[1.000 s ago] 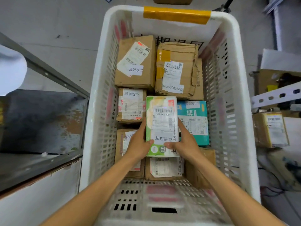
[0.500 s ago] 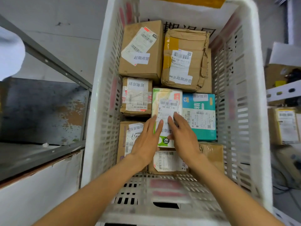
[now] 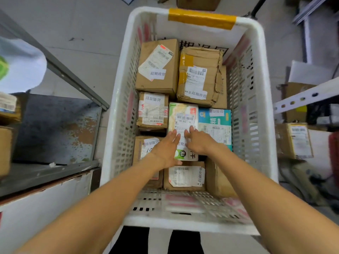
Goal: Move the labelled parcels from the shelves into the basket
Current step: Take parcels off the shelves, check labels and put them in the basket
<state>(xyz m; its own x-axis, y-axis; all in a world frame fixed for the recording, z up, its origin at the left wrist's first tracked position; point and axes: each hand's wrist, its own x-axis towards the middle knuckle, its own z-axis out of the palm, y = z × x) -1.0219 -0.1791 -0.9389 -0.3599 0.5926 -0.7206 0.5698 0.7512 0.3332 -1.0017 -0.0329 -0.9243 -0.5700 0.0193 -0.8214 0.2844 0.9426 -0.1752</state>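
**Inspector:** Grey concrete floor point(image 3: 88, 33). A white slatted basket point(image 3: 117, 107) sits between a rusted metal shelf point(image 3: 55, 129) on the left and a white perforated rack point(image 3: 304, 96) on the right. A strip of yellow tape point(image 3: 201, 18) wraps the far rim. What is the count?

**Clerk:** There are nine parcels in the basket. Seven are brown cartons, one is a teal box point(image 3: 214, 121), and one is a green-and-white parcel point(image 3: 183, 114). Another labelled carton point(image 3: 297, 140) lies on the rack, outside the basket.

**Inspector:** Is anything obscured?

**Clerk:** One carton point(image 3: 223, 85) shows only a sliver behind the crumpled carton point(image 3: 200, 76). The near-left carton point(image 3: 145, 147) is partly covered by the person's left wrist. The near-right carton point(image 3: 218, 176) shows no label. The parcels on the left shelf are cut off by the frame edge. The print on most labels is too small to read.

**Inspector:** And the hands?

**Clerk:** There are two, both bare. The left hand point(image 3: 166, 149) and right hand point(image 3: 200, 142) lie side by side on the green-and-white parcel. The fingers point(image 3: 174, 136) are straight and close together, resting flat on its label and gripping nothing. That parcel sits mid-basket, with the teal box touching its right side.
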